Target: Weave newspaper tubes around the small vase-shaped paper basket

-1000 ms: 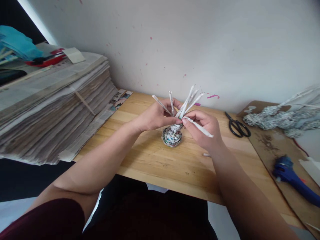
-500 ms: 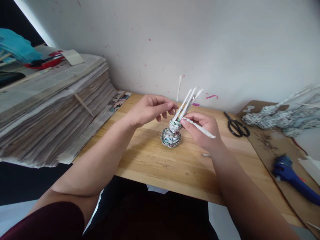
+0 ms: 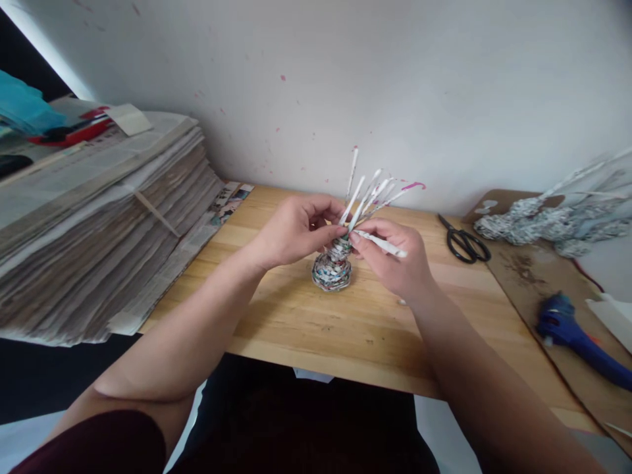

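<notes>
A small woven figure of rolled newspaper tubes (image 3: pixel 332 272), like a little vase with a round base and narrow neck, stands on the wooden table. Several white paper tubes (image 3: pixel 366 197) fan upward from its neck. My left hand (image 3: pixel 299 230) is closed on the neck from the left, its thumb in front and its fingers behind. On the other side, my right hand (image 3: pixel 397 253) pinches the neck's rim, where one paper tube (image 3: pixel 386 245) is bent outward to the right across the fingers. The right fingertips are partly hidden.
A tall stack of newspapers (image 3: pixel 99 237) stands at left, with a red-handled tool (image 3: pixel 74 135) on top. Black scissors (image 3: pixel 464 243), a blue glue gun (image 3: pixel 575 339) on a brown board (image 3: pixel 526 296), and more woven paper pieces (image 3: pixel 533 220) lie at right.
My left hand has come down and closed on the neck; before, it hovered beside the upright tubes. The tubes are spread wider. The view has shifted slightly.
</notes>
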Tool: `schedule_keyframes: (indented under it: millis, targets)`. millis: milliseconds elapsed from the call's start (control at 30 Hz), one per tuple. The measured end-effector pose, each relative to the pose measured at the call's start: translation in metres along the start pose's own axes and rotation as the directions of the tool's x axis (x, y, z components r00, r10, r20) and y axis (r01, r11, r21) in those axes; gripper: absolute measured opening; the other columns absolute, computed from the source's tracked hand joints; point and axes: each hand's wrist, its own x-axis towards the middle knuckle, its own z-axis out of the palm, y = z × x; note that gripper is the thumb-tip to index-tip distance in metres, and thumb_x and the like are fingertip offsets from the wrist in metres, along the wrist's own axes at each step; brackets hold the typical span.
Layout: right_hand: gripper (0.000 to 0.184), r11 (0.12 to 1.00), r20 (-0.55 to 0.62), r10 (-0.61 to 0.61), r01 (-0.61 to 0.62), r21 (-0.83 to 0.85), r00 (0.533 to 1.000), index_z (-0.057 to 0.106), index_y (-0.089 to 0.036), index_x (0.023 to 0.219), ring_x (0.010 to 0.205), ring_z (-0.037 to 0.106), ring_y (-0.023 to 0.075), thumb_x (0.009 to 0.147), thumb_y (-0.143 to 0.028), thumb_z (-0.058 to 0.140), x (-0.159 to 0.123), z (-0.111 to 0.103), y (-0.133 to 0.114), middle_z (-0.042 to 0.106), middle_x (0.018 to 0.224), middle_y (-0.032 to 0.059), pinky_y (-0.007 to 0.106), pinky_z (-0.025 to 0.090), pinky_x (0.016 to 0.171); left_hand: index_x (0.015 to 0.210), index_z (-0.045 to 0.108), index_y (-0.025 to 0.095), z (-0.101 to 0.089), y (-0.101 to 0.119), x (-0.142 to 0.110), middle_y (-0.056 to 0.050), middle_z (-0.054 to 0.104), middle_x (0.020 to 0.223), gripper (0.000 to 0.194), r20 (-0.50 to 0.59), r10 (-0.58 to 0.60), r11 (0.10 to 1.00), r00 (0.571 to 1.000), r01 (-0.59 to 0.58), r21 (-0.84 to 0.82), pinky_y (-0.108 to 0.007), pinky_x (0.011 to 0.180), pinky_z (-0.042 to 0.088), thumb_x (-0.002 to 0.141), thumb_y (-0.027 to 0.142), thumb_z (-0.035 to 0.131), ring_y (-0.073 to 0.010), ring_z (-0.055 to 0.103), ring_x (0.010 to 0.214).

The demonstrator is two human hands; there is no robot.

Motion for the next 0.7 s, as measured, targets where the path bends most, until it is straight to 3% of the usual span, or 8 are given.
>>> schedule_keyframes:
  millis: [333,700]
  targets:
    - [0.012,0.992,-0.008,0.013,-0.011,0.129,1.0,0.067,-0.021,0.085,0.06,0.061,0.0111,0.088,-0.03,0.073,-0.002,0.004,0.009,0.068,0.073,-0.0013,0.025,0.048,0.05,0.1,0.072,0.013,-0.001,-0.004,0.0,-0.003,0.071,0.078,0.014,0.036,0.027,0.998,0.999,-0.03,0.063,-0.021,0.055,0.048,0.088,0.021,0.073,-0.0106,0.061,0.063]
    - [0.013,0.995,0.002,-0.013,0.013,0.099,1.0,0.063,-0.023,0.084,0.055,0.055,0.0096,0.091,-0.03,0.071,-0.002,0.003,0.012,0.063,0.066,-0.0036,0.025,0.043,0.048,0.099,0.068,0.014,0.001,-0.004,0.002,0.001,0.065,0.07,0.012,0.046,-0.047,0.997,0.998,0.05,-0.064,-0.02,0.049,0.048,0.087,0.017,0.072,-0.0087,0.056,0.054]
